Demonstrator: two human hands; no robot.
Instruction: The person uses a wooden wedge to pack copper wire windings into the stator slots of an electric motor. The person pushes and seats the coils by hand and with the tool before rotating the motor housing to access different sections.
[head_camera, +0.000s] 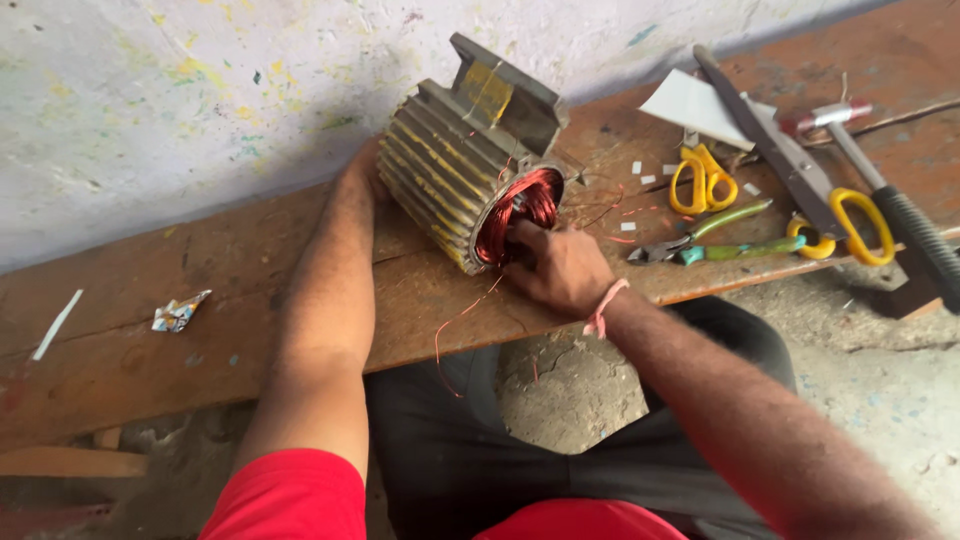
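Right grip (556, 268) on copper windings (522, 205) of motor stator (455, 165)

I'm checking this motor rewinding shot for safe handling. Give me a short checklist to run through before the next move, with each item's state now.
1. Stator steadied: ok, left hand rests against its far side.
2. Stator fully on the plank: ok, it lies on its side away from the near edge.
3. Right hand at the copper winding: ok, fingers reach into the open end.
4. Loose wire clear of snags: not ok, a strand hangs over the plank edge.
5. Tools at hand: ok, pliers and scissors lie to the right.
6. What the right grip holds: cannot tell, fingertips hidden.
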